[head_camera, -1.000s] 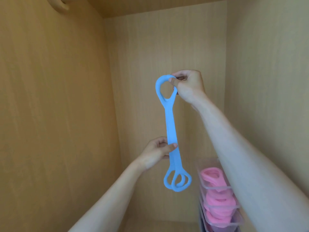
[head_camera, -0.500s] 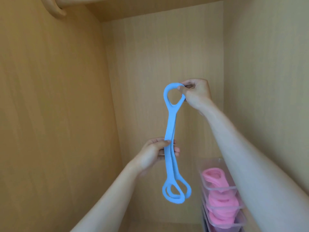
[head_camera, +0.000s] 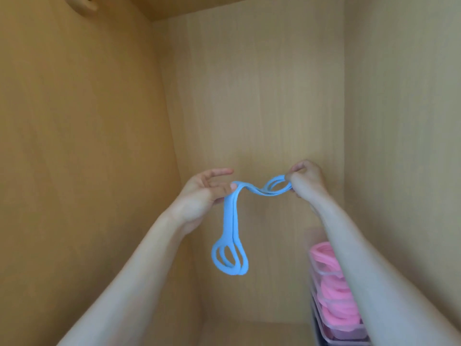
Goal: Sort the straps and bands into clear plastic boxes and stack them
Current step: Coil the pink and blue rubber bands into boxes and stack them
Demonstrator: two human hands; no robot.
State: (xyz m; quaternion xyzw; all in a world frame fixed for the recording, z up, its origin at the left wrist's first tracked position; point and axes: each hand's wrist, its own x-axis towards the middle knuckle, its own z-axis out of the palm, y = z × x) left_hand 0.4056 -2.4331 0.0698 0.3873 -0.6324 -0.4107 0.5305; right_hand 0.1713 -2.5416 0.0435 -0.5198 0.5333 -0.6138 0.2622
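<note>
A blue rubber band (head_camera: 230, 221) with loop ends is held up in front of me inside a wooden cupboard. My right hand (head_camera: 305, 179) pinches its upper loop end. My left hand (head_camera: 204, 193) holds the band's middle between thumb and fingers, so the band bends over it. The other loop end hangs down below my left hand. Clear plastic boxes (head_camera: 324, 273) with pink bands (head_camera: 334, 293) inside stand stacked at the lower right, partly hidden by my right forearm.
Wooden cupboard walls close in on the left (head_camera: 74, 146), back (head_camera: 249, 96) and right (head_camera: 399, 121). The cupboard floor (head_camera: 254, 333) shows at the bottom. A rounded wooden fitting (head_camera: 82, 2) sits at the top left.
My right hand came down with the loop end while my left hand rose, so the band went from hanging straight to folded over my left hand.
</note>
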